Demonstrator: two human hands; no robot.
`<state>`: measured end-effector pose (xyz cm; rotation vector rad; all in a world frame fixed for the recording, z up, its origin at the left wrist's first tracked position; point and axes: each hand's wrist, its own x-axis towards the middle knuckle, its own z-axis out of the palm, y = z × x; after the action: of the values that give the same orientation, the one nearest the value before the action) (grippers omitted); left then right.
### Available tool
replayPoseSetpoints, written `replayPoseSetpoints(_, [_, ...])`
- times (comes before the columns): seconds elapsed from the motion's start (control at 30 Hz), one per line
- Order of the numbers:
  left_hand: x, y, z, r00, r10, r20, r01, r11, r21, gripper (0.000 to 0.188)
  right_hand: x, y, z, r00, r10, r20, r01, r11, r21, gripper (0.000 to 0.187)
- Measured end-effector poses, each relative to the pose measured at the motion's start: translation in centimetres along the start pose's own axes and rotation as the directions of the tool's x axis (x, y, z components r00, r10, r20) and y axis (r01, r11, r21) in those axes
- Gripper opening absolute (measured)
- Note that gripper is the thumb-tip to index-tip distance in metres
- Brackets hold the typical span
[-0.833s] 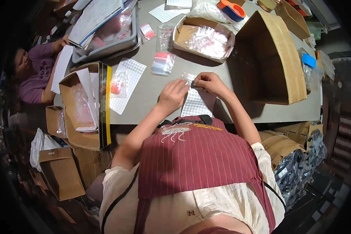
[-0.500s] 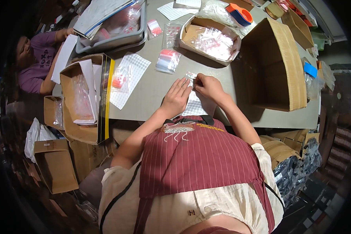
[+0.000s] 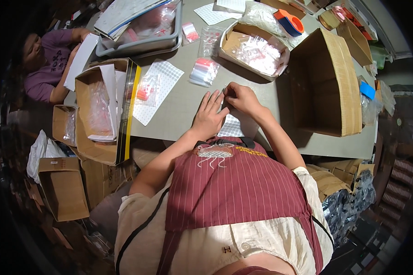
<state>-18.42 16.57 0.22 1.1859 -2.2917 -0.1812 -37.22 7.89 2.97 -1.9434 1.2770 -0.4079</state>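
My left hand lies nearly flat on the table, its fingers stretched forward and the thumb reaching toward my right hand. My right hand is closed in a pinch right beside the left fingertips. What it pinches is too small and too covered to make out. Between my wrists, close to my apron, lies a white sheet of round grey stickers, partly hidden by the hands. Beyond my fingertips rests a stack of small clear zip bags with red tops.
An open carton of small filled bags stands ahead. To the right, a large cardboard box lies on its side. Another sticker sheet and a black-and-yellow-edged box sit left. A grey bin stands farther back; a co-worker sits far left.
My left thumb has spread away from its fingers toward the right hand. The small clear bag seen at my fingertips is now mostly covered. The whole view has shifted slightly.
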Motion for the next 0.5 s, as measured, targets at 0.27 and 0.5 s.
replayPoseSetpoints(0.27, [0.1,0.1,-0.4,1.000,-0.013,0.001,0.013,1.000,-0.005,0.016,-0.6,-1.2,1.2,0.915,-0.370,-0.160,0.236,0.814,-0.531,0.020])
replayPoseSetpoints(0.5, [0.2,0.0,-0.3,1.000,-0.003,-0.028,0.003,1.000,-0.014,0.024,4.7,-1.6,-0.9,0.910,-0.321,-0.262,0.107,0.793,-0.599,0.036])
